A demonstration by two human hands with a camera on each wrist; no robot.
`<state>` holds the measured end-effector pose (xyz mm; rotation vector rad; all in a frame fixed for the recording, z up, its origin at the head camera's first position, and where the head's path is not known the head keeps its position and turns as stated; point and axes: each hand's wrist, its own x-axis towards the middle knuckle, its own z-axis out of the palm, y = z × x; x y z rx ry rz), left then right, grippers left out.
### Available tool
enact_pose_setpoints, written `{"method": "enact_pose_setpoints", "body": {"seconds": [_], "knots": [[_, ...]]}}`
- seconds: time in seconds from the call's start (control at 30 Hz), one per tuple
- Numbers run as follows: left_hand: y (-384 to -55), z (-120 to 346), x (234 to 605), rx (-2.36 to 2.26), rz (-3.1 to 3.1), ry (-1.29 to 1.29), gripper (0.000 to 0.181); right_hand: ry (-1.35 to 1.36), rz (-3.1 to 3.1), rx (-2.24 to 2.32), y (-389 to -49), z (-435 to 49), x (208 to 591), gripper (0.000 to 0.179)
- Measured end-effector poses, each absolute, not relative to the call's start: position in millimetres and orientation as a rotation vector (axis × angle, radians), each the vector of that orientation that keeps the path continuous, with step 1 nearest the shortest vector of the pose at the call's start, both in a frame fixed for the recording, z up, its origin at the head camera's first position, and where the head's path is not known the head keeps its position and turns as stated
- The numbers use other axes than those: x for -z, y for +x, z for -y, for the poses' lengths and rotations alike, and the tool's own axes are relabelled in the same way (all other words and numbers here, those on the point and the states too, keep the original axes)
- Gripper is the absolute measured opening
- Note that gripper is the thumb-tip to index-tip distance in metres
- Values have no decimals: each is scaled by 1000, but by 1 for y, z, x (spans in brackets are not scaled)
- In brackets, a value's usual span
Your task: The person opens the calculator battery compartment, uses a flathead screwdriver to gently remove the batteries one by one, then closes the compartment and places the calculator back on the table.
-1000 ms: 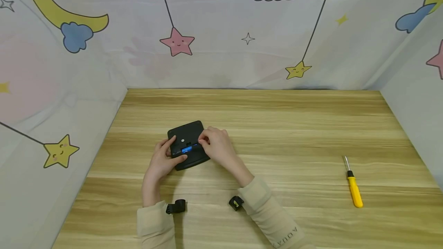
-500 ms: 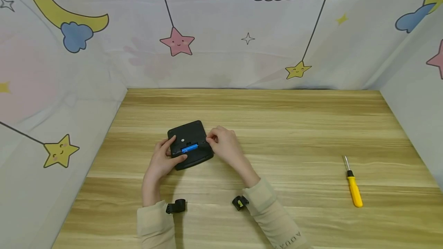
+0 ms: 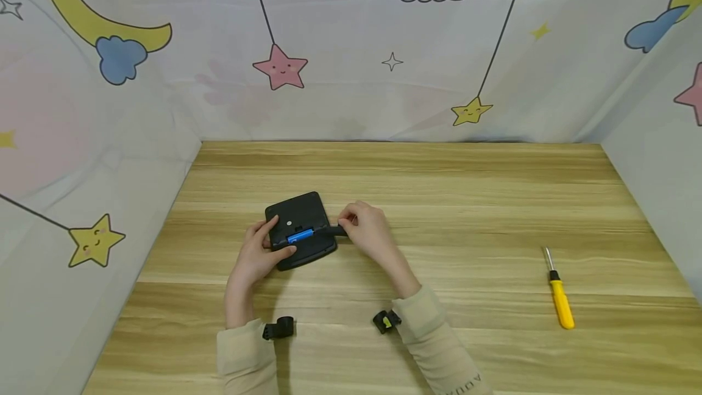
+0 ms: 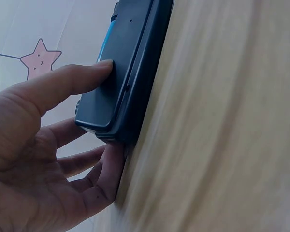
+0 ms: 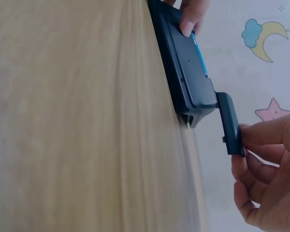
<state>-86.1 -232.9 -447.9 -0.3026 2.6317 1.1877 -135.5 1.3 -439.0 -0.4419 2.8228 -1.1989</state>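
A flat black device (image 3: pixel 298 207), shaped like a desk calculator, lies back side up at the left of the table. In its open compartment sits a blue battery (image 3: pixel 300 236). My left hand (image 3: pixel 256 252) grips the device's left side, its thumb pressed on top near the compartment, as the left wrist view shows. With thumb and fingers, my right hand (image 3: pixel 370 233) pinches one end of a narrow black battery cover (image 5: pixel 229 124). The cover sticks out sideways past the device's right edge, its other end right at the device's corner.
A screwdriver (image 3: pixel 561 297) with a yellow handle lies at the right of the wooden table (image 3: pixel 466 200). Behind the table hangs a pale cloth (image 3: pixel 351 96) printed with stars and moons. Black camera mounts (image 3: pixel 284 327) sit at both wrists.
My right hand has moved to the right, drawing the battery cover out past the device's edge. More of the blue battery shows. The left hand and the device have stayed in place.
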Motion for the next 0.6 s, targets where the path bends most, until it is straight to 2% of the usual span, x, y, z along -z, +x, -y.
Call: {"method": "enact_pose_setpoints", "body": {"seconds": [0.6], "knots": [[-85,233,448,-1194,-2624,-305,82,-369,-2779,1176,-139,-17,446,8]]}}
